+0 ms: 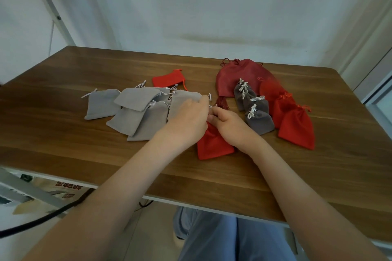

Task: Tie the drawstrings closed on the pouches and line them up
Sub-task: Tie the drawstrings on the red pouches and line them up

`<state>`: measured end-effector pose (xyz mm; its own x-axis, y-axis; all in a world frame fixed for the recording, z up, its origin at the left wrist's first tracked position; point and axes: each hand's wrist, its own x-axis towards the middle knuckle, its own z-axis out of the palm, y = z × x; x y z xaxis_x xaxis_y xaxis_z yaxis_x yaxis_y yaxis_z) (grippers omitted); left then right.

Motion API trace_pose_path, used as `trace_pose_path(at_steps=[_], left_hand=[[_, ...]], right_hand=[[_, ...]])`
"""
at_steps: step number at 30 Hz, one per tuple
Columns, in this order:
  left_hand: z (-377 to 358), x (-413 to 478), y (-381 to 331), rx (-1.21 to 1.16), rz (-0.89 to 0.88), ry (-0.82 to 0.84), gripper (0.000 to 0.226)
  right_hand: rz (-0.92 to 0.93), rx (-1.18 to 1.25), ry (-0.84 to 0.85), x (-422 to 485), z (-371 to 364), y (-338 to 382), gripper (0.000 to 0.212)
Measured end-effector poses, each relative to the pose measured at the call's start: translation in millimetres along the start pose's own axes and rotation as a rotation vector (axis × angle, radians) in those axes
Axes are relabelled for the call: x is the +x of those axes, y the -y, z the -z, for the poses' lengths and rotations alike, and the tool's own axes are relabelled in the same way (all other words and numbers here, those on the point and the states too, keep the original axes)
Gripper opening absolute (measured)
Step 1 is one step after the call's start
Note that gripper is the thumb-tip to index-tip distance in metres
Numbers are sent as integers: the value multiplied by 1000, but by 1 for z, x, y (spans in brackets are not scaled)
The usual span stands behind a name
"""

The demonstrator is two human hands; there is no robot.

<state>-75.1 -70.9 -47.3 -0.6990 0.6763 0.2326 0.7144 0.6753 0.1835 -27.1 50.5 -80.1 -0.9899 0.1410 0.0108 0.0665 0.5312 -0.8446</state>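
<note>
1. Directly beneath both hands, the small red fabric drawstring pouch [212, 147] lies on the wooden table [84, 154], neck pointing away.
2. Right hand [231, 127] curls round its neck; left hand [188, 116] meets it, grip hidden.

Loose pouches [135, 97] lie left on the table [63, 154]; tied pouches [259, 122] right, seemingly in rows.
</note>
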Motion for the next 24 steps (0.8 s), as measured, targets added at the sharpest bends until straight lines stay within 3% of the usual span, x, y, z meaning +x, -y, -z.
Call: trace_pose_path(at_steps=[3, 6, 15, 24], left_hand=[[-20, -17, 6, -95, -148, -256, 21], [-32, -29, 14, -196, -168, -450, 8], [-29, -31, 11, -249, -228, -590, 10], [-34, -30, 15, -101, -237, -603, 17]], right_hand=[[-2, 201, -72, 0, 0, -3, 26], [3, 301, -108, 0, -3, -4, 27], [-10, 577, 143, 1, 10, -1, 16], [40, 607, 114, -4, 7, 2, 22]])
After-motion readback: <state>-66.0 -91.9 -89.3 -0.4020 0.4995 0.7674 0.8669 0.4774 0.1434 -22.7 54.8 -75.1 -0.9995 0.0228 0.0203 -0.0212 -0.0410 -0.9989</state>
